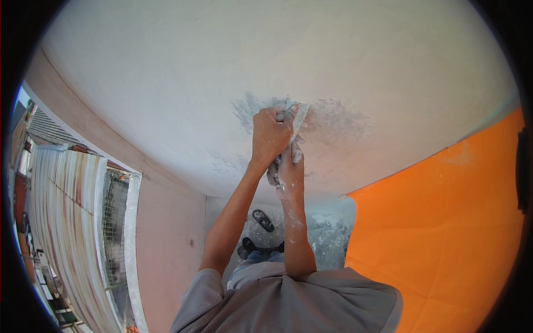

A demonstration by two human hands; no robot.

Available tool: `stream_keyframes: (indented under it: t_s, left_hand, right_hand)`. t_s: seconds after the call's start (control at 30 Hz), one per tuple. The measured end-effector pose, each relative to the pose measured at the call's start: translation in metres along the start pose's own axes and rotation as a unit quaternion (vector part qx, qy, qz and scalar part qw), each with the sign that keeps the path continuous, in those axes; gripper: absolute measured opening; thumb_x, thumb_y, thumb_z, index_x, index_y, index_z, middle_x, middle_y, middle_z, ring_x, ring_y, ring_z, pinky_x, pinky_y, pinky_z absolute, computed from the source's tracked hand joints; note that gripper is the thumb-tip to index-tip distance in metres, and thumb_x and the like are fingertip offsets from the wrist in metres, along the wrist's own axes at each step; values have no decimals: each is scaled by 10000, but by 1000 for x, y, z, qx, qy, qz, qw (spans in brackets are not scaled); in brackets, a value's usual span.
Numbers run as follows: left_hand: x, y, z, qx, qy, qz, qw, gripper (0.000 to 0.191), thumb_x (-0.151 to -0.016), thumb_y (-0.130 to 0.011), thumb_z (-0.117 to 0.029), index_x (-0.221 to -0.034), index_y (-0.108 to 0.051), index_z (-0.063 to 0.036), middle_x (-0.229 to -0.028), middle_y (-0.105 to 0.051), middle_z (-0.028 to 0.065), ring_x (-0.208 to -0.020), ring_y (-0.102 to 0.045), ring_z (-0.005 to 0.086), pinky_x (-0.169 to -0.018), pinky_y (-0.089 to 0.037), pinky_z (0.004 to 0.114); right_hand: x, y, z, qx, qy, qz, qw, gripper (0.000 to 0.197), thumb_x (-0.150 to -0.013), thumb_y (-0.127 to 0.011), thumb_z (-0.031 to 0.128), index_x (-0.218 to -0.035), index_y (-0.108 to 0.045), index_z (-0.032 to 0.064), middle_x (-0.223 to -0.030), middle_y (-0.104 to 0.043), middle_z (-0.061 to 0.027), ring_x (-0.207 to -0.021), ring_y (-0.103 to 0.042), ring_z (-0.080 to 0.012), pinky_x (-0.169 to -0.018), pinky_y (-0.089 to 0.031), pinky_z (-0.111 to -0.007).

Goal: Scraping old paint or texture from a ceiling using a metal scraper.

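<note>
A putty knife, its blade smeared with whitish filler, is held up in front of the pale wall. My right hand, spotted with white paste, grips it low, around the handle, which the fingers mostly hide. Higher up, my left hand has its fingers curled at the blade's left side, with the thumb against the blade. Behind both hands, grey smeared patches of filler spread over the wall to either side. Whether the blade touches the wall cannot be told.
An orange sheet covers the right side. To the left, a low pinkish wall borders an opening, with corrugated metal roofing outside. Below, a loose black slipper lies on the white-spattered floor near my feet.
</note>
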State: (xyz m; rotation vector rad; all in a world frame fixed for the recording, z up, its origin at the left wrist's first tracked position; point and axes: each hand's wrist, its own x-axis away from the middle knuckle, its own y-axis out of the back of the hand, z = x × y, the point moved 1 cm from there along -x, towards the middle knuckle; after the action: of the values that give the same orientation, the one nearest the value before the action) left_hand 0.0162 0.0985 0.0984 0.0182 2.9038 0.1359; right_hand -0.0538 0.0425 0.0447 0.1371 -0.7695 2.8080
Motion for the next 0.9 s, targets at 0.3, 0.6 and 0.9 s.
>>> stream_keyframes:
  t_s: [0.3,0.6,0.9]
  left_hand:
    - [2,-4,-2,75,53,50,994,327,-1001,-634,-231,-853,-688,55,-657,-695,98,-522,-557,100,-455,-423,303]
    - [7,-26,16,306,101,57,945,382,-1045,-579,-296,-1102,-676,70,-913,-734,161,-802,-742,236,-727,-592,320]
    - [16,-41,24,421,95,15,902,365,-1042,-584,-312,-1098,-667,39,-940,-725,146,-828,-730,225,-734,-588,335]
  right_hand:
    - [3,7,19,51,1,-1,999,208,-1091,-439,264,-1036,-516,78,-608,-429,33,-394,-357,-58,-311,-246,-257]
    - [-3,37,36,341,83,-19,936,295,-1027,-498,187,-1134,-618,-60,-777,-640,-160,-674,-575,-231,-673,-470,-414]
    - [5,36,62,465,118,-13,877,293,-1010,-522,180,-1135,-621,-66,-780,-652,-226,-668,-610,-320,-695,-475,-450]
